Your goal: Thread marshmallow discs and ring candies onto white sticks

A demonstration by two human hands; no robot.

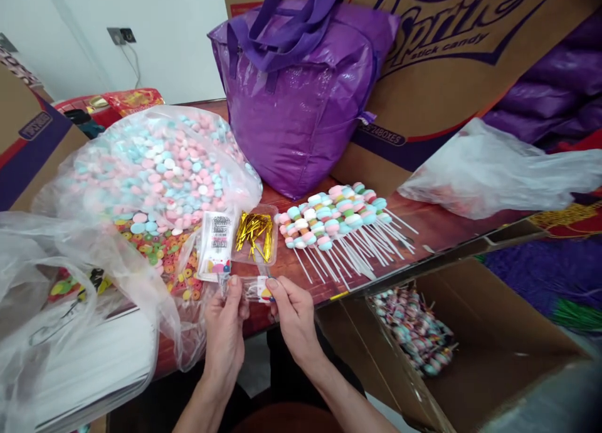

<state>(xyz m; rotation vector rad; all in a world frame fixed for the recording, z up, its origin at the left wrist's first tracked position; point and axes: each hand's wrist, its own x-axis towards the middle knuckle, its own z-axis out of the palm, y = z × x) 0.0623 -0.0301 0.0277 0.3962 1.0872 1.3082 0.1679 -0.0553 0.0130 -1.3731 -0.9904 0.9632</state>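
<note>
Between my two hands stretches a small clear plastic bag [251,288] with a printed label at its right end. My left hand [226,323] pinches one end of it between thumb and fingers. On the other end my right hand [294,317] is closed, near the label. Just beyond lie a stack of printed clear bags [216,245] and a clear plastic box [275,232] with gold twist ties [254,232]. To the right, candy skewers [333,219] in pink, blue and white rest in a pile, their white sticks pointing toward me.
A large clear bag of pink and blue candies [160,163] and ring candies [174,254] fill the left. Behind stands a purple tote bag [301,100] against a cardboard carton [423,100]. Below right, an open box [367,351] holds wrapped candy sticks [416,329].
</note>
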